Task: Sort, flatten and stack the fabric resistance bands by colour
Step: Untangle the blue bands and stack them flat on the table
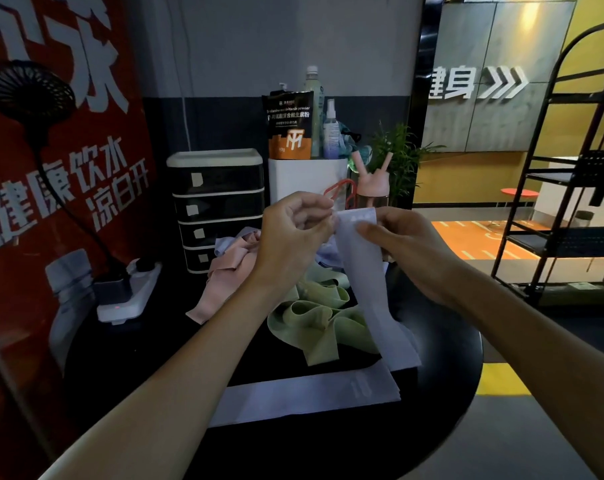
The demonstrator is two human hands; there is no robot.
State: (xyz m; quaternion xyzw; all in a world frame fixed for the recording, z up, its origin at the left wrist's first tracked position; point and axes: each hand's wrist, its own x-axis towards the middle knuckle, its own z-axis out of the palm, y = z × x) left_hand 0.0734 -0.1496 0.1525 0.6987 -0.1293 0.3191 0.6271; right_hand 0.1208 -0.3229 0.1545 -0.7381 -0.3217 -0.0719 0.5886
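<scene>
The left hand (293, 230) and right hand (404, 247) pinch the lavender band (366, 271) at its 12 o'clock edge; light, limp fabric, probably best held by both corners.

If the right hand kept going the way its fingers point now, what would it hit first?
Probably the left hand. The right hand points leftward across the top of the lavender band that both hands pinch, and the left hand's fingers sit just beyond it, though depth is hard to judge.
</scene>
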